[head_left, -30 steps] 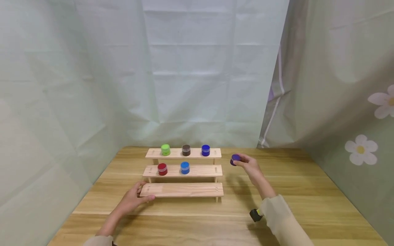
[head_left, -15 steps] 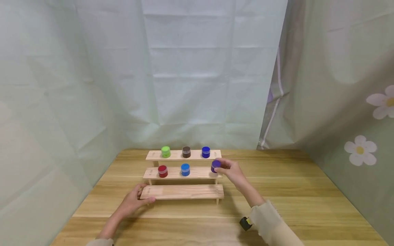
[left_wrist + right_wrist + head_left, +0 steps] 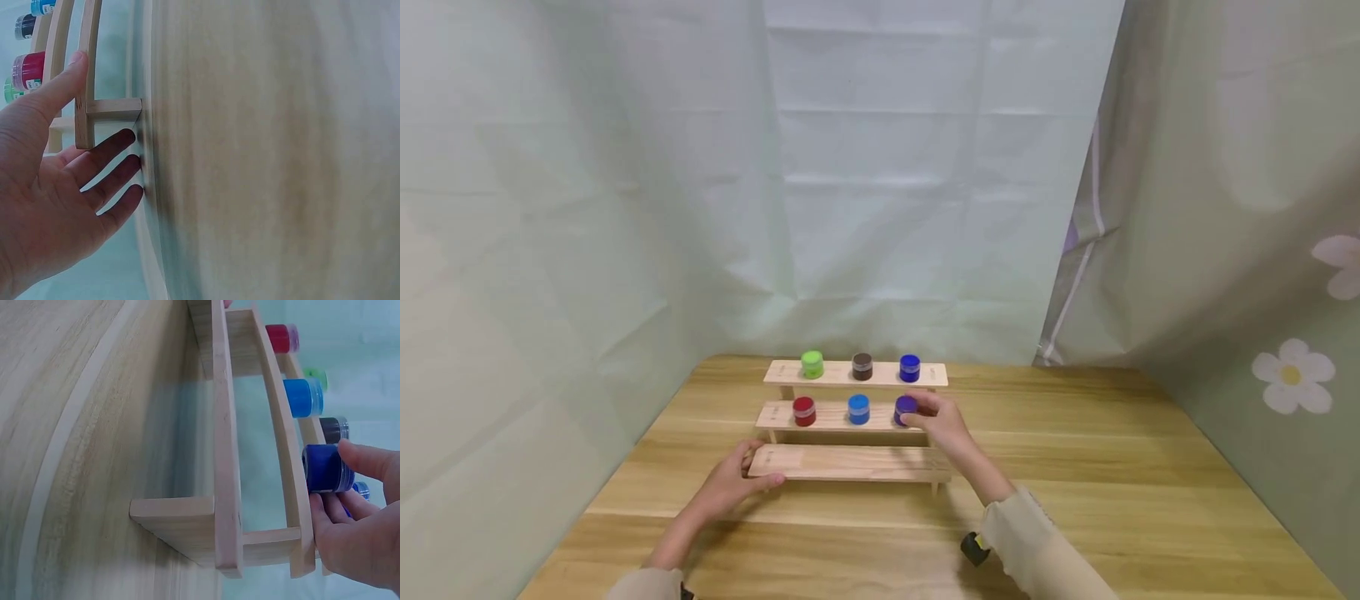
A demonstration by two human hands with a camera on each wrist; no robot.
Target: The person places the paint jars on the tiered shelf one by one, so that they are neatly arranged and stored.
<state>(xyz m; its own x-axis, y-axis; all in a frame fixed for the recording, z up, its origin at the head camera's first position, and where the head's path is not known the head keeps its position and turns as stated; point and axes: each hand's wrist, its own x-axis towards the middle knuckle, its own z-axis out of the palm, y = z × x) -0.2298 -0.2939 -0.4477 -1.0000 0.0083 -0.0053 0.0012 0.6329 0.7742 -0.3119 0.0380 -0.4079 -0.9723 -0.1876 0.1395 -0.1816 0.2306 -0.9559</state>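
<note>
A three-tier wooden stand (image 3: 850, 462) rests on the table. My left hand (image 3: 726, 485) holds the left end of its lowest tier, thumb along the front edge and the other fingers by the end. With thumb and fingers, my right hand (image 3: 946, 427) pinches a small dark blue paint jar (image 3: 322, 469) at the right end of the middle tier, its base right at the board. Left of it on that tier stand a light blue jar (image 3: 858, 409) and a red jar (image 3: 804, 411). The top tier bears a green jar (image 3: 812, 365), a dark brown jar (image 3: 862, 367) and another blue jar (image 3: 909, 368).
The wood-grain table (image 3: 1120, 492) reaches out on both sides of the stand. Pale curtains (image 3: 880, 208) hang behind it and at the sides, the right one with printed white flowers. A small black device (image 3: 974, 549) sits at the right wrist.
My right hand has carried the dark blue jar leftward from beside the stand to the middle tier's right end. The left hand stays at the lowest tier.
</note>
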